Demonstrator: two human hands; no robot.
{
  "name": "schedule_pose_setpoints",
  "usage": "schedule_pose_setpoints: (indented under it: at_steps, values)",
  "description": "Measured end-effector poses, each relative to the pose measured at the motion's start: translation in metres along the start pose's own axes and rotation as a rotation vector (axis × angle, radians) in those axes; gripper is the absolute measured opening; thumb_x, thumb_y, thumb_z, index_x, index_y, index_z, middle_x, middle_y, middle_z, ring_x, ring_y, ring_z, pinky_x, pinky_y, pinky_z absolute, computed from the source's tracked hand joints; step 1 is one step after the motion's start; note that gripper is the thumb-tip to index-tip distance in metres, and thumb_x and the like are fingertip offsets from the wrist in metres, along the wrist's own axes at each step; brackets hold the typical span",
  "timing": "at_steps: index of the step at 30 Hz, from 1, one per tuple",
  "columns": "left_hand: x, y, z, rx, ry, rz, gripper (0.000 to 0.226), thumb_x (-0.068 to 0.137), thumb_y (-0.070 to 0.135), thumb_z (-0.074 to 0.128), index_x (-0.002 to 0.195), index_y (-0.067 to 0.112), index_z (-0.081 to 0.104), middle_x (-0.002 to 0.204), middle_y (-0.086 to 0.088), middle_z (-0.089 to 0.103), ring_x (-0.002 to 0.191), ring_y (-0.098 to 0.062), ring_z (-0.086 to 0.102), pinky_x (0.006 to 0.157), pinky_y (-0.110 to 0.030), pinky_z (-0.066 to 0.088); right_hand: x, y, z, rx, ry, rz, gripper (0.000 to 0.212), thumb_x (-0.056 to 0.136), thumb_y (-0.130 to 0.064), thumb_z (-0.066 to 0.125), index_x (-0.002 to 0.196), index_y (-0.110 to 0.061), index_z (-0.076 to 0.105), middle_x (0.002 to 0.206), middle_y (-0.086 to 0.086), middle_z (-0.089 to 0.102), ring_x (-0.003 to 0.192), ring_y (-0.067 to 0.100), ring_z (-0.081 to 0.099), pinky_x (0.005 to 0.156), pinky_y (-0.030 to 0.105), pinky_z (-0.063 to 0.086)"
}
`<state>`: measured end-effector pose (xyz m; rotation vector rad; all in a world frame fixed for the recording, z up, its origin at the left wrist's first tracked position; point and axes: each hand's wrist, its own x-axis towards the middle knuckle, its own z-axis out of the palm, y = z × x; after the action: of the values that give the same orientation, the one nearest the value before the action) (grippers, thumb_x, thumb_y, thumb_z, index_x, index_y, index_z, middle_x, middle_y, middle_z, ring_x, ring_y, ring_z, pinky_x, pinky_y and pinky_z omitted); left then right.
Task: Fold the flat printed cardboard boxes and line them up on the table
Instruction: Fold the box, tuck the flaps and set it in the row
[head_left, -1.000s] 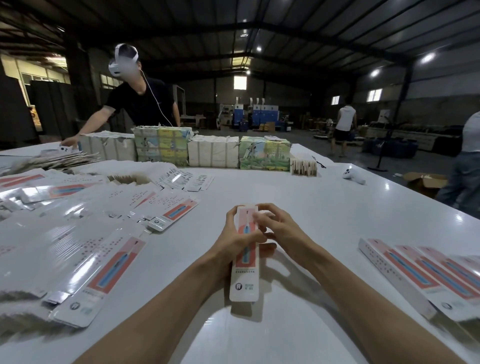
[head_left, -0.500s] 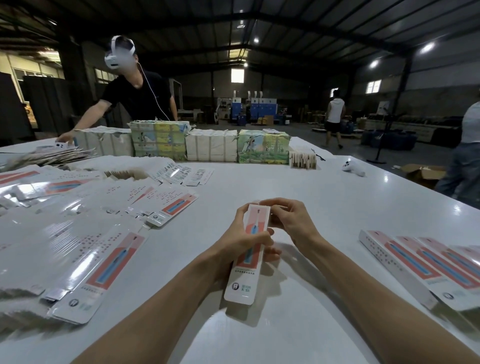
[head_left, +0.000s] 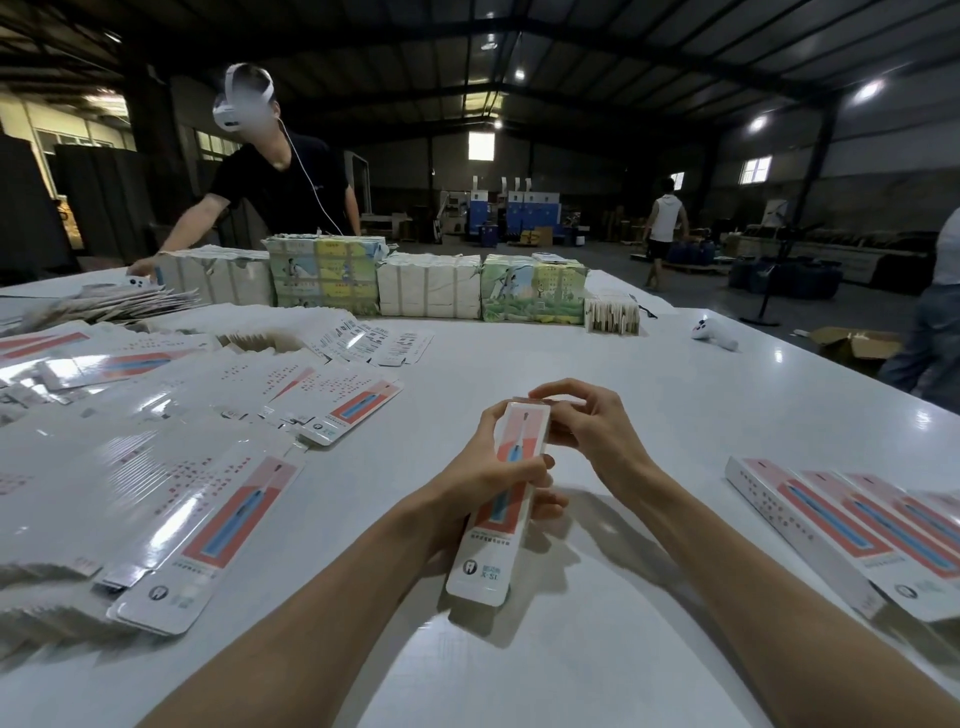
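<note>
Dim hall, ceiling spot lamps (head_left: 870, 89) far right. Glare patches on glossy worktop (head_left: 675, 415). Wide-angle bending at edges.

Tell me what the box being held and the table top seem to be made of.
The box: thin printed cardboard, seemingly gloss-coated, with crisp folded edges and sheen. The table: smooth glossy white top, perhaps laminate or painted board; it mirrors the ceiling lights.

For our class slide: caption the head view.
Left hand grips a printed box, right hand pinches its far end; flat boxes left, folded boxes right.
</note>
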<state>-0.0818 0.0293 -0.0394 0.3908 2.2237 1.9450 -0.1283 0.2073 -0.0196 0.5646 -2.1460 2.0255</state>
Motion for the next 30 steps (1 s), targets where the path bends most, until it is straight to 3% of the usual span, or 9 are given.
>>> schedule_pose_setpoints:
  at_steps: [5, 10, 15, 20, 25, 30]
  values:
    - [-0.002, 0.005, 0.001, -0.017, -0.047, 0.000, 0.096, 0.077, 0.021, 0.081, 0.150, 0.042, 0.023, 0.128, -0.016, 0.060, 0.084, -0.032, 0.078, 0.073, -0.037, 0.064, 0.002, -0.007, -0.002, 0.279, -0.005, 0.215, 0.029, 0.105, -0.024, 0.063, 0.112, 0.003, 0.073, 0.111, 0.018, 0.077, 0.102, 0.033, 0.077, 0.073, 0.035, 0.064]
    - [-0.002, 0.004, 0.001, 0.011, -0.042, -0.022, 0.089, 0.085, 0.013, 0.080, 0.144, 0.047, 0.023, 0.126, -0.018, 0.060, 0.082, -0.033, 0.078, 0.077, -0.043, 0.065, 0.002, -0.011, -0.006, 0.394, -0.007, 0.350, 0.023, 0.094, -0.010, 0.074, 0.112, 0.003, 0.076, 0.113, 0.023, 0.076, 0.100, 0.036, 0.077, 0.068, 0.038, 0.066]
    - [0.003, 0.000, 0.002, 0.015, -0.029, -0.035, 0.098, 0.080, 0.017, 0.083, 0.144, 0.051, 0.017, 0.125, -0.018, 0.059, 0.079, -0.032, 0.079, 0.073, -0.040, 0.065, 0.004, -0.011, -0.007, 0.352, -0.013, 0.357, 0.013, 0.096, -0.006, 0.071, 0.101, 0.000, 0.081, 0.107, 0.021, 0.078, 0.097, 0.033, 0.078, 0.067, 0.037, 0.065]
    - [0.007, -0.004, -0.002, -0.021, -0.034, 0.010, 0.110, 0.079, 0.011, 0.087, 0.142, 0.065, 0.014, 0.124, -0.021, 0.058, 0.075, -0.034, 0.078, 0.067, -0.036, 0.063, 0.005, -0.010, -0.007, 0.322, -0.005, 0.348, 0.020, 0.097, -0.003, 0.066, 0.088, -0.003, 0.083, 0.104, 0.019, 0.079, 0.095, 0.031, 0.079, 0.068, 0.039, 0.065]
    - [0.006, -0.005, -0.002, 0.020, -0.063, 0.066, 0.106, 0.079, 0.015, 0.087, 0.143, 0.068, 0.021, 0.126, -0.018, 0.058, 0.080, -0.036, 0.078, 0.071, -0.038, 0.064, 0.004, -0.013, -0.008, 0.321, 0.004, 0.371, 0.018, 0.098, -0.003, 0.064, 0.094, 0.002, 0.081, 0.104, 0.019, 0.079, 0.093, 0.033, 0.079, 0.067, 0.038, 0.065]
    - [0.004, -0.004, -0.002, -0.028, -0.079, 0.054, 0.096, 0.077, 0.012, 0.084, 0.137, 0.065, 0.032, 0.120, -0.023, 0.062, 0.081, -0.038, 0.078, 0.068, -0.038, 0.064, 0.002, -0.013, -0.005, 0.240, 0.020, 0.313, 0.023, 0.098, -0.002, 0.062, 0.089, -0.003, 0.082, 0.102, 0.017, 0.079, 0.093, 0.034, 0.079, 0.070, 0.038, 0.065]
